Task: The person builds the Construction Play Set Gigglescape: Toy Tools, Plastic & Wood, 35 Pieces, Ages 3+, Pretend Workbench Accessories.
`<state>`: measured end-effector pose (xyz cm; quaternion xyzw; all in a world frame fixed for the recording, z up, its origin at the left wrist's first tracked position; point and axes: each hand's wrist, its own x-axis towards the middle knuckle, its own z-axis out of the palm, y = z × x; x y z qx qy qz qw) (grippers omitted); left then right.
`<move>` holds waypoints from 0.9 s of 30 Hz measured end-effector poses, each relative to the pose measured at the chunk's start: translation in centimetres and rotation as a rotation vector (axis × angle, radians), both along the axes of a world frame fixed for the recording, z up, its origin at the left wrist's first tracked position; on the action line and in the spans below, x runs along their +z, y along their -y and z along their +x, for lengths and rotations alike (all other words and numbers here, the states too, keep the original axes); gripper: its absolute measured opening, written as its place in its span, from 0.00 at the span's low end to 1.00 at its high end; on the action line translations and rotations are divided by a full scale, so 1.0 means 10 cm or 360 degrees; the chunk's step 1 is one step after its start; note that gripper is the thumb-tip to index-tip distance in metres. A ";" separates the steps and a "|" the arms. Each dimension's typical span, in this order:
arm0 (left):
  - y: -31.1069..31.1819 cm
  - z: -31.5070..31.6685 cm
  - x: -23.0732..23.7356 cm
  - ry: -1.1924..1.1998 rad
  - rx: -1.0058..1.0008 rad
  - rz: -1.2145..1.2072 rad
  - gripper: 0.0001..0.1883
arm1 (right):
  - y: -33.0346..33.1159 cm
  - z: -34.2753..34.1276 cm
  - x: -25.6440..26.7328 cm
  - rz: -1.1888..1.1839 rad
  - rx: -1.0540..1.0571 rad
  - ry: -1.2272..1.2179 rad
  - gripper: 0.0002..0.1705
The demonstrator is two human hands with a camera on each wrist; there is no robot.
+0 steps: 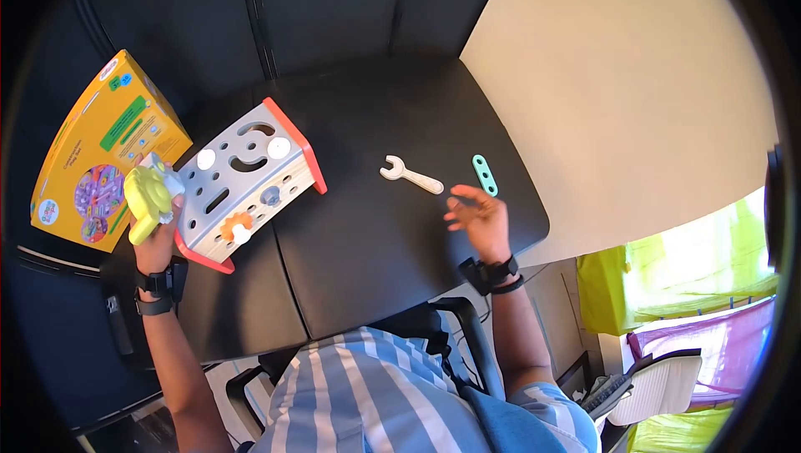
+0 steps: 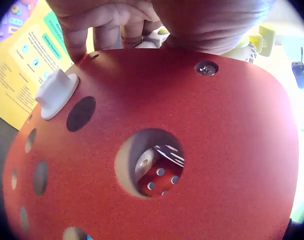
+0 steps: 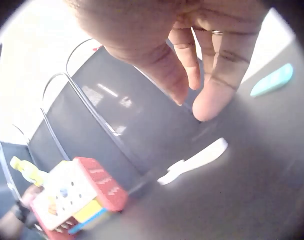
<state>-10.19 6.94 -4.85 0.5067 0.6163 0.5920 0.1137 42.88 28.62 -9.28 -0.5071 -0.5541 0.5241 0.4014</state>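
My left hand [image 1: 158, 234] grips a yellow toy piece [image 1: 150, 194] with a rounded body and a stubby end; whitish parts show beside it. The hand is at the left end of a toy workbench [image 1: 219, 171], grey-topped with red end panels. In the left wrist view, curled fingers [image 2: 109, 22] lie above the red end panel [image 2: 232, 140], hiding most of what they hold. My right hand [image 1: 482, 223] hovers over the black table with loosely bent fingers and holds nothing. Closest to it are a mint-green strip with holes [image 1: 484, 175] and a cream toy wrench [image 1: 411, 175].
A yellow printed box [image 1: 100, 140] stands behind the workbench at the left. White knobs [image 1: 279, 148] sit on the workbench top, and an orange gear [image 1: 236, 226] is on its front. The black table [image 1: 359, 261] has a seam across it; a black chair armrest [image 1: 467, 319] is at its near edge.
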 end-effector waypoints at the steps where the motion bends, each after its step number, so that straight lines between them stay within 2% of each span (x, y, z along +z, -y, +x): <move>1: -0.01 0.02 -0.01 0.0001 -0.0003 -0.0002 0.42 | -0.14 0.19 -0.10 0.0114 0.0000 0.0134 0.17; 2: -0.04 0.03 0.01 0.0001 -0.0038 -0.0004 0.42 | -0.29 0.34 -0.19 0.0380 -0.0134 0.0190 0.13; 3: -0.04 0.03 0.04 -0.0001 -0.0068 -0.0009 0.43 | -0.49 0.50 -0.28 0.0620 -0.0263 0.0557 0.14; 4: -0.03 0.05 0.04 -0.0015 -0.0068 -0.0064 0.43 | -0.68 0.63 -0.35 0.0693 -0.0364 0.0838 0.18; 5: -0.04 0.08 0.05 0.0017 -0.0054 -0.0057 0.39 | -0.81 0.71 -0.38 0.0669 -0.0416 0.0929 0.21; 7: -0.05 0.17 0.08 -0.0023 -0.0075 -0.0063 0.34 | -1.11 0.92 -0.62 0.0759 -0.0290 0.1340 0.28; 9: 0.05 0.15 0.05 0.0043 0.0164 -0.0514 0.29 | -1.10 0.81 -0.52 0.0762 -0.0180 0.1566 0.25; 10: 0.04 0.17 -0.01 0.0052 0.0170 -0.0370 0.28 | -1.22 0.88 -0.73 0.0778 -0.0222 0.1434 0.21; 13: 0.10 0.43 0.05 0.0118 0.0116 -0.0063 0.28 | -1.13 0.70 -0.62 0.0887 -0.0127 0.1810 0.20; 14: 0.15 0.31 -0.18 0.0012 0.0133 -0.0111 0.30 | -1.12 0.69 -0.62 0.0907 -0.0101 0.1904 0.21; 15: 0.18 0.48 -0.09 0.0232 0.0066 -0.0049 0.32 | -1.10 0.68 -0.63 0.0859 -0.0090 0.2000 0.21; 17: 0.28 0.61 -0.10 0.0498 -0.0008 -0.0173 0.32 | -1.04 0.65 -0.56 0.0954 -0.0036 0.1926 0.23; 18: 0.29 0.65 -0.12 0.0498 0.0007 -0.0172 0.32 | -1.02 0.64 -0.51 0.0962 -0.0023 0.1921 0.23; 20: 0.31 0.70 -0.16 0.0582 0.0030 -0.0116 0.31 | -0.98 0.60 -0.39 0.0748 -0.0026 0.1543 0.24; 21: 0.31 0.73 -0.15 0.0583 0.0047 -0.0107 0.31 | -0.97 0.57 -0.38 0.0762 -0.0012 0.1539 0.24; 23: 0.33 0.73 -0.10 0.0256 0.0135 -0.0259 0.29 | -0.96 0.47 -0.33 0.0602 -0.0097 0.0815 0.27; 24: 0.33 0.76 -0.06 0.0397 0.0036 -0.0210 0.28 | -0.75 0.21 0.03 0.0488 -0.0082 0.0609 0.23; 26: 0.32 0.75 -0.11 0.0386 -0.0024 -0.0166 0.35 | -0.34 -0.25 0.50 0.0472 0.0208 0.0079 0.23; 27: 0.31 0.73 -0.16 0.0379 -0.0055 -0.0129 0.38 | -0.02 -0.59 0.82 0.0549 0.0335 0.0127 0.22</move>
